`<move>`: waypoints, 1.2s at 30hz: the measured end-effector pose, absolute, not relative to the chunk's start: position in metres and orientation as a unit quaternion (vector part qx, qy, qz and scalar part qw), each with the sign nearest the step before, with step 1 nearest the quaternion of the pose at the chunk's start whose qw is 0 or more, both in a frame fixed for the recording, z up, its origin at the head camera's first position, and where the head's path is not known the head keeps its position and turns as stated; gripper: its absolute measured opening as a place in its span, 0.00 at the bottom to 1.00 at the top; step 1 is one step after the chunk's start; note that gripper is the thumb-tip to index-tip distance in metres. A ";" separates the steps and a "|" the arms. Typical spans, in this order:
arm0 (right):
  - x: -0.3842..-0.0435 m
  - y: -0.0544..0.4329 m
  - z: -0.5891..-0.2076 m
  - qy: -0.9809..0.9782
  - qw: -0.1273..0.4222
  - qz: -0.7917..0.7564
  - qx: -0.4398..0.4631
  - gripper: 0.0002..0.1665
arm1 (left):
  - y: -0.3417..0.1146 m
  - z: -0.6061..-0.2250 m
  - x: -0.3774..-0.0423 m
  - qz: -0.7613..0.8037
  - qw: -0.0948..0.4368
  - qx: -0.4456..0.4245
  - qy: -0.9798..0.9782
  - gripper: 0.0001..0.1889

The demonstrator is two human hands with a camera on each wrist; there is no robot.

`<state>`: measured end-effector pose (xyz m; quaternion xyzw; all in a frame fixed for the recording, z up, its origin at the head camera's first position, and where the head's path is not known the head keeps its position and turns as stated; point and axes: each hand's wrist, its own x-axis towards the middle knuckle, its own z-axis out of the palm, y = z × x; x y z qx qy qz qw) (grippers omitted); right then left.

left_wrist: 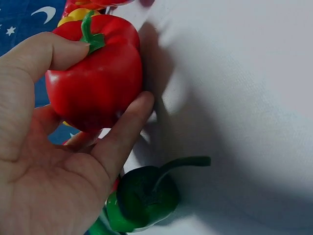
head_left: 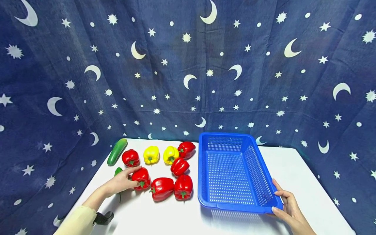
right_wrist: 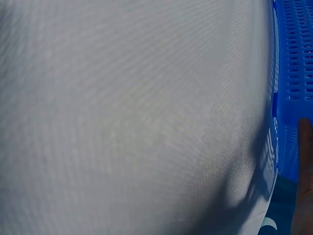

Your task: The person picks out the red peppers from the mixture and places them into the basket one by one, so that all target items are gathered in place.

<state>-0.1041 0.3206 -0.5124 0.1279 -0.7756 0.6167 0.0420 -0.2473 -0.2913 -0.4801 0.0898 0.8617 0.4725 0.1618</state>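
My left hand (head_left: 122, 180) grips a red bell pepper (head_left: 141, 178), the thumb by its green stem and the fingers around its other side. Just beside that hand lies a green pepper (left_wrist: 144, 198) with a curved stem, partly hidden by the hand in the head view. My right hand (head_left: 289, 209) holds the near right corner of a blue plastic basket (head_left: 236, 206), thumb at the front rim and fingers along the right side. Nothing lies inside the basket. In the right wrist view only a finger (right_wrist: 304, 166) shows against the blue wall.
Several more red bell peppers, one of them lying sideways (head_left: 162, 189), and two yellow ones, one at the back (head_left: 151, 154), sit left of the basket. A cucumber (head_left: 117, 152) lies at the back left of the white table (head_left: 164, 220). Dark blue star-patterned cloth (head_left: 176, 81) hangs behind.
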 end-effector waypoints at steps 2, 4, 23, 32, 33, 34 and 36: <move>-0.105 0.321 -0.512 -0.773 0.041 0.621 0.125 0.25 | -0.290 -0.477 -0.248 0.482 0.157 0.085 0.858 0.42; -0.105 0.321 -0.512 -0.771 0.040 0.624 0.125 0.26 | -0.289 -0.472 -0.249 0.492 0.150 0.087 0.853 0.42; -0.107 0.322 -0.516 -0.761 0.047 0.633 0.134 0.25 | -0.175 -0.390 -0.278 0.562 0.152 0.178 0.793 0.40; -0.106 0.321 -0.517 -0.738 0.042 0.655 0.155 0.24 | -0.103 -0.366 -0.289 0.554 0.165 0.221 0.785 0.39; -0.106 0.321 -0.517 -0.736 0.041 0.657 0.157 0.24 | -0.097 -0.364 -0.291 0.551 0.165 0.228 0.786 0.39; -0.106 0.322 -0.517 -0.734 0.042 0.658 0.161 0.24 | -0.090 -0.363 -0.292 0.547 0.165 0.233 0.787 0.39; -0.107 0.322 -0.517 -0.732 0.053 0.656 0.175 0.23 | -0.078 -0.360 -0.296 0.544 0.164 0.243 0.786 0.39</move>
